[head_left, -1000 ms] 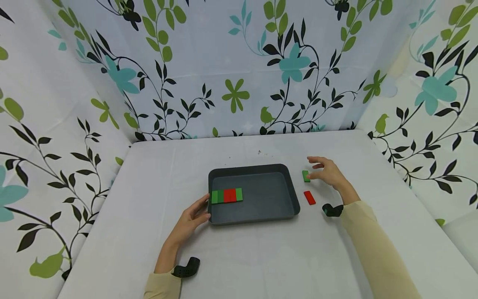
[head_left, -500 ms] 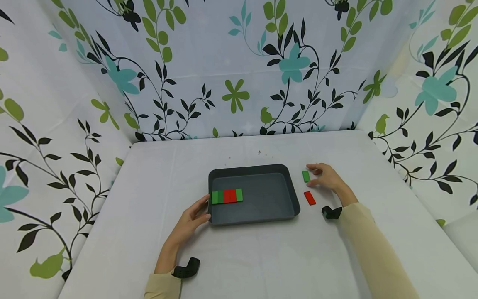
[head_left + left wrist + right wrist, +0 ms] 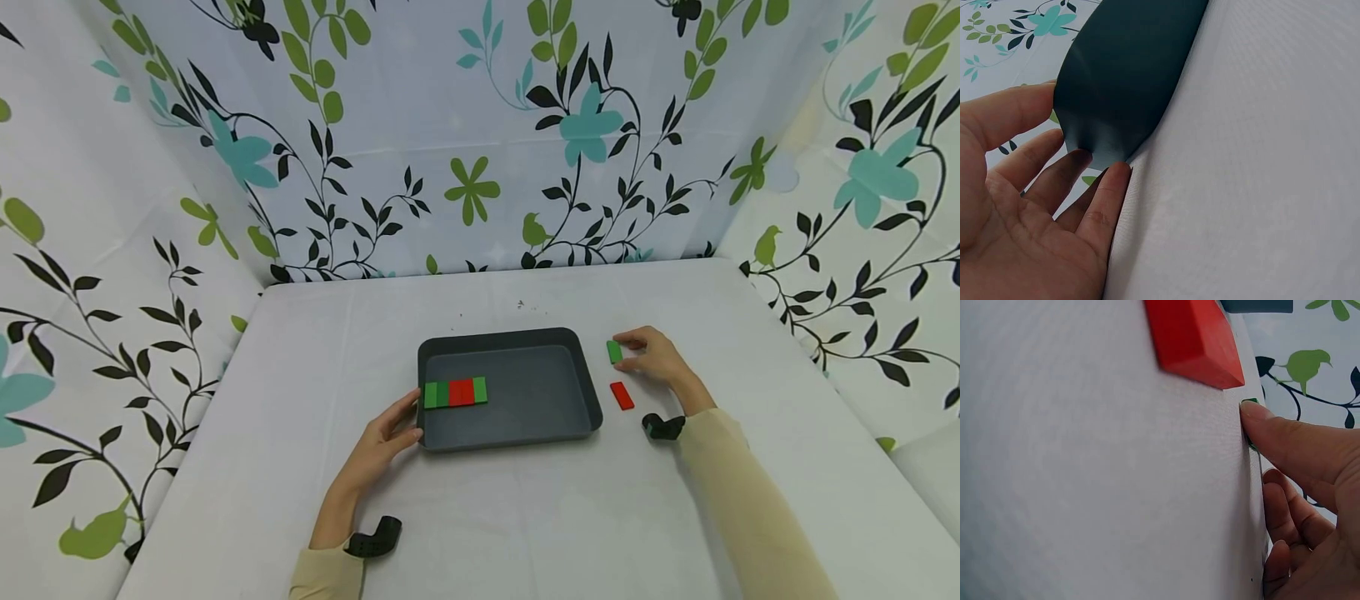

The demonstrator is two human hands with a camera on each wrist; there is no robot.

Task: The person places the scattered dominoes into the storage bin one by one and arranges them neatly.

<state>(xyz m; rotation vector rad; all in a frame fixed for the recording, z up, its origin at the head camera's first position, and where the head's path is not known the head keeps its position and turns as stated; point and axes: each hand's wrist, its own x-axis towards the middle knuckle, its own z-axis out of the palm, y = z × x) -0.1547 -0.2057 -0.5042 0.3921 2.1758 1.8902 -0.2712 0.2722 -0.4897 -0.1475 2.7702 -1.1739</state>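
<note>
In the head view a dark grey tray (image 3: 525, 429) lies on the table, with a row of green and red blocks (image 3: 456, 392) inside against its left side. My left hand (image 3: 381, 442) touches the tray's left end. Its fingers rest against the outer wall, as the left wrist view shows on the tray (image 3: 1129, 69). Right of the tray, my right hand (image 3: 656, 358) pinches a small green block (image 3: 614, 352) by its ends between thumb and forefinger. Most of that green block (image 3: 1250, 400) is hidden behind the thumb in the right wrist view.
A loose red block (image 3: 622, 396) lies on the table between the tray and my right wrist. The white-covered table (image 3: 480, 517) is bordered at the back and sides by a leaf-patterned curtain (image 3: 480, 125).
My right hand has come down, and its thumb and forefinger have closed about the green block. The left hand and the tray stay where they were.
</note>
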